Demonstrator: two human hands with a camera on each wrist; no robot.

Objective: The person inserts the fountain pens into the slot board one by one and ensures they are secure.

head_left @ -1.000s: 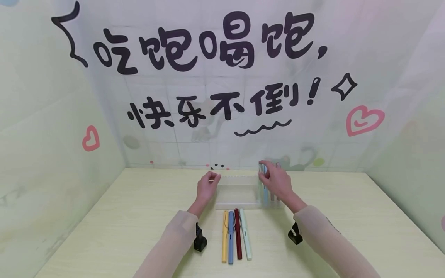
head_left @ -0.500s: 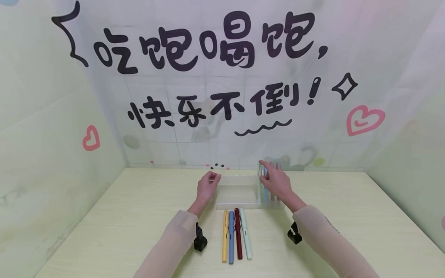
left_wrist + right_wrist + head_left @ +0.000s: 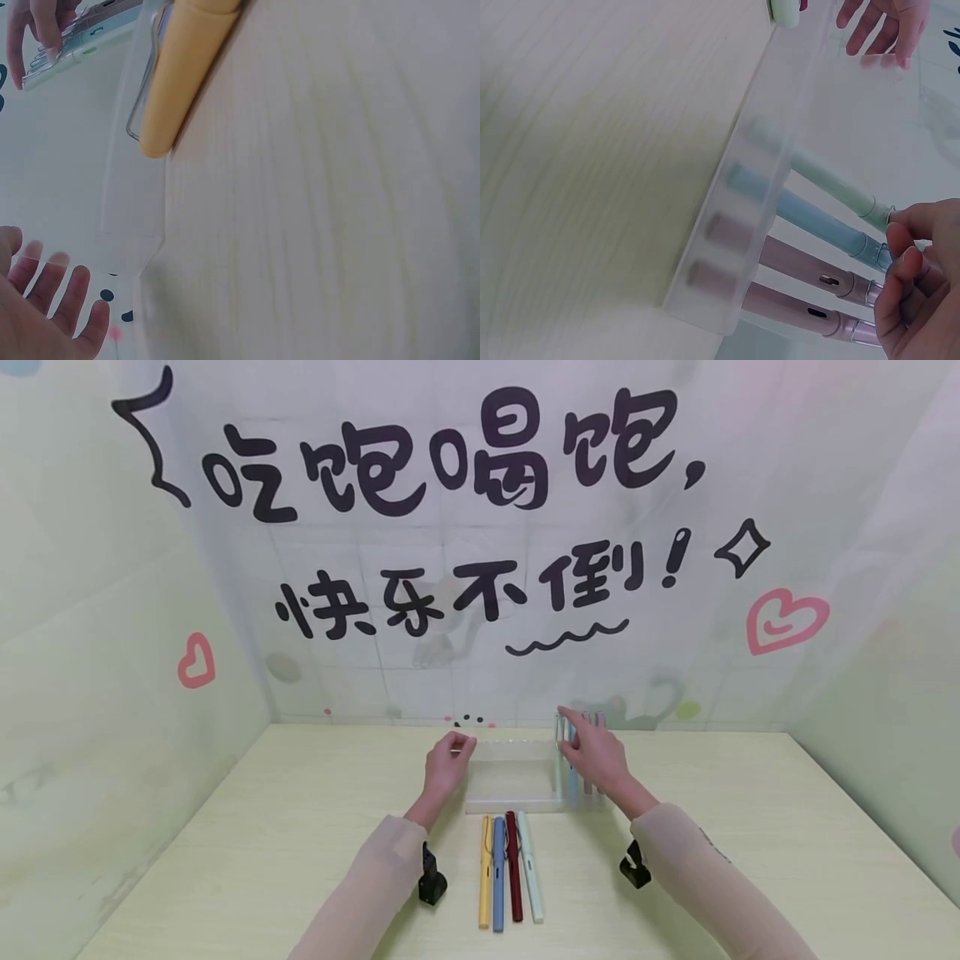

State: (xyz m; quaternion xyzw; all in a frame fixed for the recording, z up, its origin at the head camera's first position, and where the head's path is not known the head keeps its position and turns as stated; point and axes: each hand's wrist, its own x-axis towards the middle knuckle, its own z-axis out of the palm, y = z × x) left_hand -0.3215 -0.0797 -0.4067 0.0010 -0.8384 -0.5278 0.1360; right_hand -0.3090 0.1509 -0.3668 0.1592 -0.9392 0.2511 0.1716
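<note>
A frosted, see-through pen stand point(image 3: 512, 806) sits near the back of the table. My left hand point(image 3: 447, 764) pinches its left edge; in the left wrist view several fingertips point(image 3: 56, 259) show through the clear panel. At the right end, a pale green pen point(image 3: 840, 187), a light blue pen point(image 3: 817, 225) and two mauve pens point(image 3: 799, 266) stand upright in the stand. My right hand point(image 3: 600, 756) pinches the top of the pale green pen between thumb and index finger, its other fingers curled near the neighbouring pens' caps.
In front of the stand lie a yellow pen point(image 3: 485, 877), a blue pen point(image 3: 498, 877), a dark red pen point(image 3: 513, 868) and a pale mint pen point(image 3: 530, 868), side by side. A printed backdrop point(image 3: 480, 685) rises behind the table.
My right hand has shifted very slightly left at the pen tops. The left hand, the stand and the pens on the table stay where they were.
</note>
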